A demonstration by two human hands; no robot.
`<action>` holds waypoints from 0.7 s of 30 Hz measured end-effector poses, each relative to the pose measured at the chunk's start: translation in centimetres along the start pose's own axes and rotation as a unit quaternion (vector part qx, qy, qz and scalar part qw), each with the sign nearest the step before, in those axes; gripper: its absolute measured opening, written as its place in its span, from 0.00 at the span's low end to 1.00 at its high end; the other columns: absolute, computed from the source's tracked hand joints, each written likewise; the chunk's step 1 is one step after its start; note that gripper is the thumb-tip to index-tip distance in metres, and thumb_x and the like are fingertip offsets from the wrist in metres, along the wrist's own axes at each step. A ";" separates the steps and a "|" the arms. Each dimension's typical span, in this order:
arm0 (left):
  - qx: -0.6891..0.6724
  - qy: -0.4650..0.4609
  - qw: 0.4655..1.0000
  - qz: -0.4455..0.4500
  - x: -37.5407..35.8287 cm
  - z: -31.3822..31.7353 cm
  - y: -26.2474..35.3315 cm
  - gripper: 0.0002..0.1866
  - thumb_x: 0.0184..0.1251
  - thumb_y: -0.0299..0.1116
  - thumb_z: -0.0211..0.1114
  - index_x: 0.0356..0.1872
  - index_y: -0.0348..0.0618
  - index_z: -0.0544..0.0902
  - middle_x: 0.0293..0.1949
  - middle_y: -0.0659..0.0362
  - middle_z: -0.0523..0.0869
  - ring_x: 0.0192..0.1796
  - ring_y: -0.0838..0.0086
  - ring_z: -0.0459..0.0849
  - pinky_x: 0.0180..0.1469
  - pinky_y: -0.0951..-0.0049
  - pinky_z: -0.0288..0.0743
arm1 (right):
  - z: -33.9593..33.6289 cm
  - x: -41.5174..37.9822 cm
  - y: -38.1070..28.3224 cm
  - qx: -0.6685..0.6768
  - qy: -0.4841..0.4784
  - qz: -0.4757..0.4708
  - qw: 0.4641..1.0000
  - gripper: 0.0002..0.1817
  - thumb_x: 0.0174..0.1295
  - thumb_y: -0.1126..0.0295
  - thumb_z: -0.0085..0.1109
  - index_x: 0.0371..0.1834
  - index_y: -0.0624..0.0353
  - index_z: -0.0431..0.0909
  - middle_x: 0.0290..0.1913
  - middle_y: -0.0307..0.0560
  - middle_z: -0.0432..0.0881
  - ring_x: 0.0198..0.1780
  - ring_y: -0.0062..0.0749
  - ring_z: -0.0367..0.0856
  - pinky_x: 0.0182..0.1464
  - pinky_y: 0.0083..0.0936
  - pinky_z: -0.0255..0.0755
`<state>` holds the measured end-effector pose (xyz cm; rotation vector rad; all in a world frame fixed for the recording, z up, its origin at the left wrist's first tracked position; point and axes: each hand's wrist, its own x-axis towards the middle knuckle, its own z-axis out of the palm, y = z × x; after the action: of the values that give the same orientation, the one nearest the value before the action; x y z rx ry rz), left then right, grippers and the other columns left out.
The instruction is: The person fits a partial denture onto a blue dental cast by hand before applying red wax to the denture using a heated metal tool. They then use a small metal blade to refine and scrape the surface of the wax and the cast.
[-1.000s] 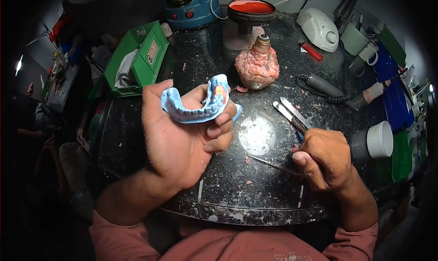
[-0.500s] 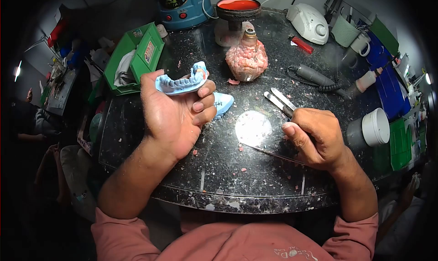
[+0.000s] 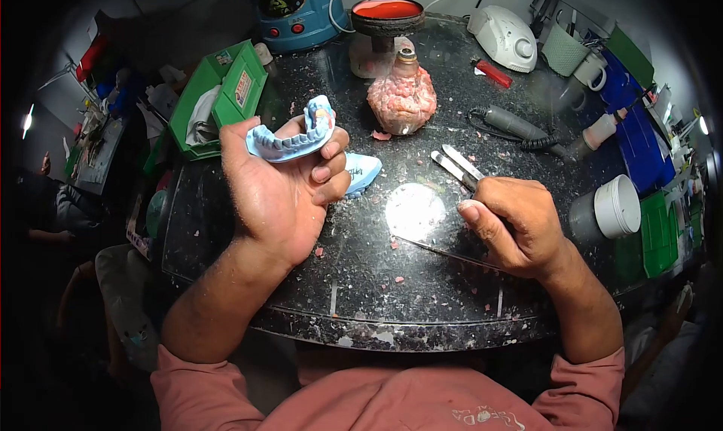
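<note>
My left hand (image 3: 282, 182) is raised palm up at the left of the table, fingers curled round a blue dental cast (image 3: 290, 142). A row of teeth shows along the cast, with a small yellowish and red patch at its right end. Behind those fingers a second blue cast piece (image 3: 363, 175) lies on the table, partly covered. My right hand (image 3: 516, 224) is closed at the right; what it grips is hidden. Two slim tools with pale blades (image 3: 454, 162) reach up to its knuckles. A thin metal rod (image 3: 444, 252) runs beneath its thumb side.
A wax-covered burner (image 3: 403, 99) stands behind, beside a pan of red wax (image 3: 387, 10). Green bins (image 3: 241, 92), a rotary handpiece (image 3: 512, 122) and a white tub (image 3: 617, 209) surround the work area. Pink scraps litter the dark table (image 3: 361, 280) around a bright light spot.
My left hand has moved slightly left with the cast and tipped it, so more of its inner side shows. The whole view has shifted a little; my right hand keeps its grip.
</note>
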<state>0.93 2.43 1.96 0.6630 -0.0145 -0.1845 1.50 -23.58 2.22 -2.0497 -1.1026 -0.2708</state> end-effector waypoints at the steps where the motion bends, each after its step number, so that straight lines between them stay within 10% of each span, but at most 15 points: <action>1: 0.000 -0.002 1.000 -0.002 0.0 0.1 0.0 0.31 0.65 0.54 0.43 0.50 0.30 0.70 0.31 0.58 0.68 0.29 0.76 0.62 0.26 0.77 0.56 | -0.1 0.0 0.0 -0.004 -0.009 0.002 1.000 0.13 0.62 0.74 0.61 0.21 0.60 0.70 0.18 0.46 0.68 0.18 0.39 0.69 0.23 0.31 0.63; 21: 0.030 -0.005 0.999 0.018 -0.3 0.8 -0.1 0.30 0.67 0.53 0.44 0.51 0.30 0.69 0.30 0.58 0.66 0.30 0.76 0.61 0.27 0.78 0.56 | 0.0 -0.1 0.1 -0.009 -0.011 0.006 1.000 0.13 0.64 0.67 0.61 0.24 0.59 0.72 0.19 0.47 0.71 0.20 0.41 0.74 0.24 0.32 0.68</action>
<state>0.51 1.93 2.57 0.7207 -0.0419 -0.1528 1.48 -23.70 2.12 -2.0792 -1.1047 -0.2536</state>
